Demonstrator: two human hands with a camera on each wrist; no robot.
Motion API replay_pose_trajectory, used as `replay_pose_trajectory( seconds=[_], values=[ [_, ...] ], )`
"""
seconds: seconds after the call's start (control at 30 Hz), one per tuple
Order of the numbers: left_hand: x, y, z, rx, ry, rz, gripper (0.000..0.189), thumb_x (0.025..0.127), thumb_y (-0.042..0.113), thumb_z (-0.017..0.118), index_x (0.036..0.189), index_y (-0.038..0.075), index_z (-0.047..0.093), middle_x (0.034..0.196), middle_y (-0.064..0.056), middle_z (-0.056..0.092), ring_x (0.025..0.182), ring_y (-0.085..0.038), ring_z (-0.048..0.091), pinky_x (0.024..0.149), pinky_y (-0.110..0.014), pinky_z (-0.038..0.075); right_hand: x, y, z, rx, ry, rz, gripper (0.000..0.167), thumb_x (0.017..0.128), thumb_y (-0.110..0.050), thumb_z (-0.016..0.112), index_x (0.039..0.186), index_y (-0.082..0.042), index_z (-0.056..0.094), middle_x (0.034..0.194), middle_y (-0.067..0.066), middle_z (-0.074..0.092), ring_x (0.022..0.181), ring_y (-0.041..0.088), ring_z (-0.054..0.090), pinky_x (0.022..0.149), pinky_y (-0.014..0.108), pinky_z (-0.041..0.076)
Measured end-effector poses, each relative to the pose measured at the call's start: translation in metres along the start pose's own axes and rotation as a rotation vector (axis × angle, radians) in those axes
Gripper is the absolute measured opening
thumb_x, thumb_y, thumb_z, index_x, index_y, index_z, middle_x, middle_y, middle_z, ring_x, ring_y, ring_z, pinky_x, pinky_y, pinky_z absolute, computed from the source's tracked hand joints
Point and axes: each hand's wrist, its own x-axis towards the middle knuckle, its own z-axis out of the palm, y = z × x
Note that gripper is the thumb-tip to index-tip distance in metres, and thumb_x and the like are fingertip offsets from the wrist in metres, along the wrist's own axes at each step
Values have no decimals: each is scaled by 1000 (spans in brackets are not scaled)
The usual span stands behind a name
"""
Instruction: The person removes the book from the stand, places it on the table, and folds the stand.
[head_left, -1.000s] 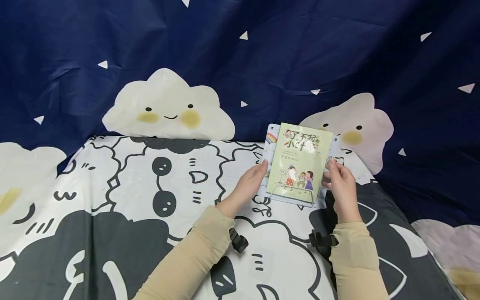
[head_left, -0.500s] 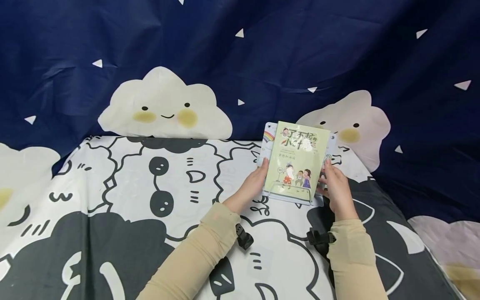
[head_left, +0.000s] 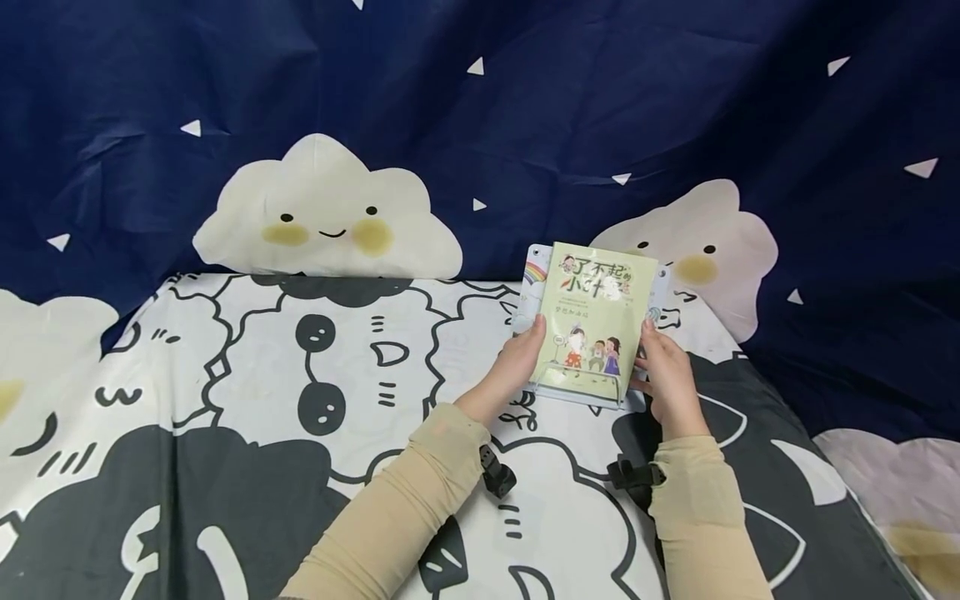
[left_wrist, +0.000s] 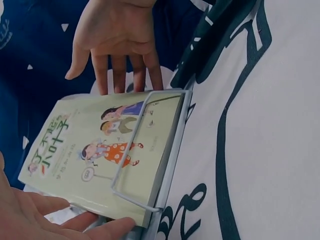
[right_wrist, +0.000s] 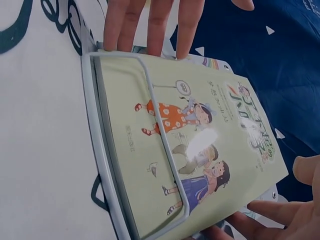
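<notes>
- Left hand (head_left: pixel 508 368), right hand (head_left: pixel 672 383): grips apart, straight fingers along green book's (head_left: pixel 592 317) opposite side edges.
- Book stand (head_left: pixel 532 293): toward sheep-print cloth's (head_left: pixel 262 354) far right corner.
- Wider room: leftward.

Note that the book (head_left: pixel 592 321) has a glossy paper cover, its wire retainer (right_wrist: pixel 163 131) looks like smooth coated metal, your sleeves (head_left: pixel 397 500) are matt cloth, the sheet (head_left: pixel 255 358) is matt fabric, and the navy curtain (head_left: pixel 540 108) is creased, faintly shiny cloth.
</notes>
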Motion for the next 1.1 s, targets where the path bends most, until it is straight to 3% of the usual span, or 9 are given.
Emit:
replay_pose_trajectory(
  seconds=[0.27,0.43,0.7,0.87,1.0,1.1],
  values=[
    [-2,4,2,-17,27,-21,68,103,60,15,155,22,35,160,-18,32,148,-36,24,121,-61,14,1,2,1,0,46,-11,86,91,-73,40,150,-10,43,153,22,37,132,38,45,101,54,48],
    [-4,8,2,-35,30,-23,70,101,63,16,156,23,34,161,-16,28,150,-31,18,122,-60,12,-4,-3,1,65,32,-11,83,94,-68,40,150,-7,41,155,20,35,139,37,40,109,54,42],
    [-5,11,4,-27,66,2,68,102,62,19,154,22,38,158,-14,32,147,-28,21,120,-59,18,-8,-11,2,130,63,-16,72,100,-58,39,150,-8,42,156,11,35,137,29,42,112,51,38],
    [-6,13,5,-42,99,26,71,102,61,24,156,16,33,154,-18,30,144,-32,28,118,-59,23,-9,-14,4,157,90,-52,65,102,-51,42,153,-10,39,150,14,39,116,16,49,112,51,38],
    [-10,16,6,-45,125,48,74,101,62,29,157,13,28,149,-16,31,140,-33,35,117,-56,27,-12,-17,6,166,144,-100,59,102,-42,48,152,-11,41,144,9,46,105,6,51,105,43,47],
    [-12,19,7,-30,143,96,74,101,60,32,158,13,27,146,-16,32,137,-32,38,116,-53,31,-15,-18,9,199,200,-153,52,101,-34,55,147,-11,48,125,-4,51,101,6,52,90,31,53]
  ],
)
